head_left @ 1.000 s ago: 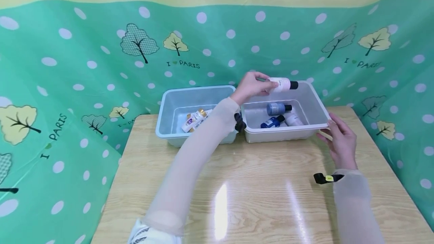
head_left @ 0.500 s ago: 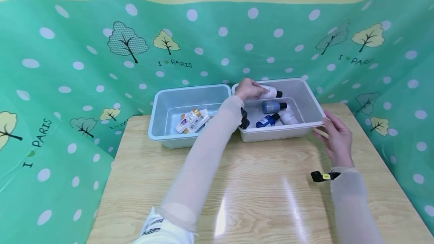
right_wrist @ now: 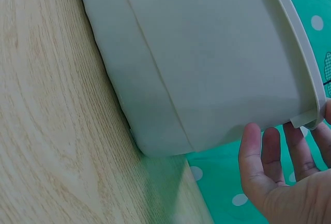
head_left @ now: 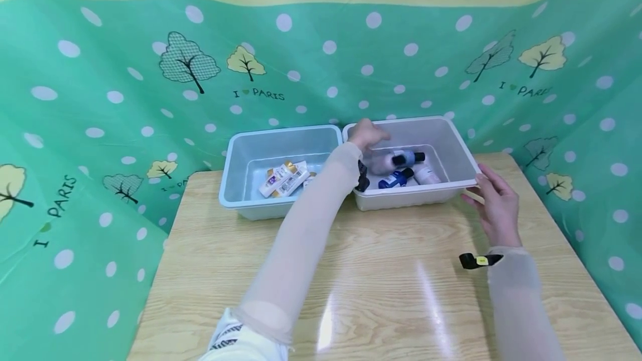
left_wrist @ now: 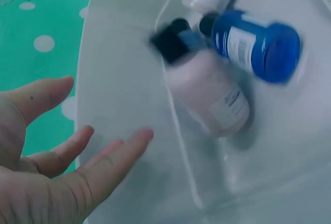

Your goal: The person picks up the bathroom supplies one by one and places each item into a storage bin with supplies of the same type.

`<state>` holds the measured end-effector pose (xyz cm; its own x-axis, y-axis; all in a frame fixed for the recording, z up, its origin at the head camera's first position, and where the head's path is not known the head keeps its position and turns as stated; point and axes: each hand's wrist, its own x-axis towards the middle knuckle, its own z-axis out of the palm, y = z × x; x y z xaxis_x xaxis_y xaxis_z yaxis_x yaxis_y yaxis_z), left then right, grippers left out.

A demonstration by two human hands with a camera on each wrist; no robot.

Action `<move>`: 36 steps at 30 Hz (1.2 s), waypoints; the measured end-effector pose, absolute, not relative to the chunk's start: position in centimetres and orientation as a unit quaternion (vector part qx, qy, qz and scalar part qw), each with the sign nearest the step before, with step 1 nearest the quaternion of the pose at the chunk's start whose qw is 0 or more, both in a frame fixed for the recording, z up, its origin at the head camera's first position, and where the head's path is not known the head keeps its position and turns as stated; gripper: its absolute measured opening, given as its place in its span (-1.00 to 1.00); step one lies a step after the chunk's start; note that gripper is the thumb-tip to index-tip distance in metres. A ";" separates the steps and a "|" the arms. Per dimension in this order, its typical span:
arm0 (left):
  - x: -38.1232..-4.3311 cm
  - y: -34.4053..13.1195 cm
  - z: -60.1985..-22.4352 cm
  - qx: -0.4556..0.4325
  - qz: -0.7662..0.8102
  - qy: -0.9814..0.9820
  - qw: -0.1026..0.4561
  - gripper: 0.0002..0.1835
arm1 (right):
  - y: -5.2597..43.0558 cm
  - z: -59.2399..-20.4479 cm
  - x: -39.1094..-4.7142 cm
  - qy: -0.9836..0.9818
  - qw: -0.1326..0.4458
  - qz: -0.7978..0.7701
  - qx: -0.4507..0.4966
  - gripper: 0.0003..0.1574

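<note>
My left hand point(head_left: 368, 133) is over the left end of the pale grey bin point(head_left: 411, 199), fingers spread and holding nothing. Just below it a pale pink bottle point(left_wrist: 207, 89) with a black cap, blurred, is inside the bin, apart from the fingers. Its cap overlaps a lighter blue bottle point(head_left: 411, 158). A dark blue bottle point(head_left: 394, 179) and another pale bottle point(head_left: 426, 174) lie there too. My right hand point(head_left: 499, 205) grips the bin's near right corner, thumb on the rim, fingers beneath. In the right wrist view fingertips point(right_wrist: 252, 133) touch the outer wall.
A light blue bin point(head_left: 281, 141) stands close on the left, with several white and gold tubes point(head_left: 278, 179) inside. Both bins are at the back of a wooden table point(head_left: 401, 272). A green dotted curtain point(head_left: 321, 71) hangs behind.
The left hand has lowered the pale pink bottle into the grey bin and let go. The bottle has dropped toward the other bottles. The right hand keeps its grip on the corner.
</note>
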<state>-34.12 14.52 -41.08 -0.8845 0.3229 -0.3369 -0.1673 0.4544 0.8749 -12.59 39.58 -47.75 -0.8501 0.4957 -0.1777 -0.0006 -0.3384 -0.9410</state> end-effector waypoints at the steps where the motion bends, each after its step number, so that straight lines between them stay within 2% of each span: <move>1: -34.2 14.5 -40.9 0.049 0.522 0.819 0.233 -0.74 | 39.6 -47.7 -12.7 -0.553 0.158 0.787 -0.224 -0.26; 5: -34.1 14.1 -40.0 0.050 0.533 0.814 0.227 -0.66 | 39.8 -47.8 -13.1 -0.550 0.153 0.789 -0.226 -0.29; 9: -33.5 13.2 -39.1 0.055 0.553 0.801 0.223 -0.82 | 40.0 -47.8 -13.4 -0.548 0.151 0.796 -0.209 -0.34; 21: -31.5 9.5 -37.6 0.111 0.614 0.741 0.249 -0.55 | 40.8 -47.1 -13.5 -0.564 0.142 0.784 -0.218 -0.34; 29: -28.7 5.6 -36.8 0.148 0.650 0.713 0.219 -0.52 | 41.0 -46.9 -13.1 -0.586 0.145 0.764 -0.227 -0.36; 36: -25.4 1.8 -38.2 0.158 0.655 0.709 0.209 -0.54 | 40.8 -46.9 -12.2 -0.599 0.160 0.743 -0.253 -0.36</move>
